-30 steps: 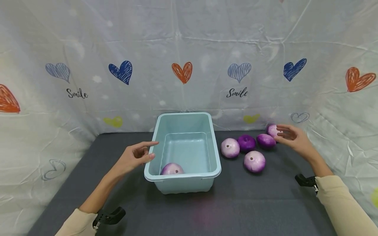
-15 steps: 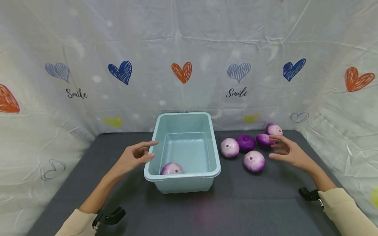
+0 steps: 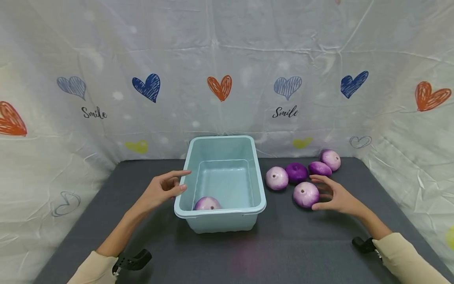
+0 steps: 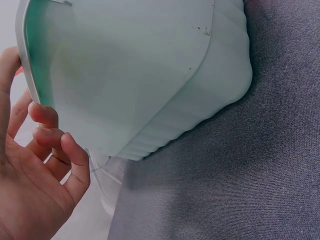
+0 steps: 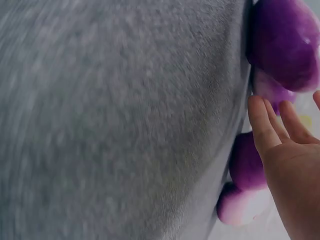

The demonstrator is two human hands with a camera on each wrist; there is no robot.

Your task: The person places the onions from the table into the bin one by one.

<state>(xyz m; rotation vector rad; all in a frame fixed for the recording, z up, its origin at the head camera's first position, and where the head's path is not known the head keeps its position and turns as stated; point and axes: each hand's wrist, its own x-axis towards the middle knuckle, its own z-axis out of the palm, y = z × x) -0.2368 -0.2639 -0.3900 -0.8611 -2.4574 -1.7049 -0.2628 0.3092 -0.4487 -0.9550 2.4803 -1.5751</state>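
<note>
My left hand [image 3: 157, 190] holds the left rim of a pale blue tub [image 3: 227, 221], thumb and index finger at the edge. In the left wrist view, the other fingers of my left hand [image 4: 40, 175] curl loosely beside the tub wall [image 4: 125, 70]. One red onion [image 3: 207, 203] lies inside the tub, near its front. My right hand [image 3: 335, 199] is spread at the right side of a pale red onion [image 3: 306, 194] on the table. The right wrist view shows my right hand [image 5: 292, 155] with fingers extended; a gap separates them from the purple onion [image 5: 285, 45].
Behind the nearest onion lie another pale onion [image 3: 276, 178], a dark purple one [image 3: 296, 173], a flatter one [image 3: 320, 169] and one at the back [image 3: 330, 159]. A dark grey cloth [image 3: 283, 252] covers the table. A printed white curtain [image 3: 248, 47] hangs behind.
My right hand has moved left and toward me, from the back onions to the front pale onion. My left hand and the tub have stayed in place.
</note>
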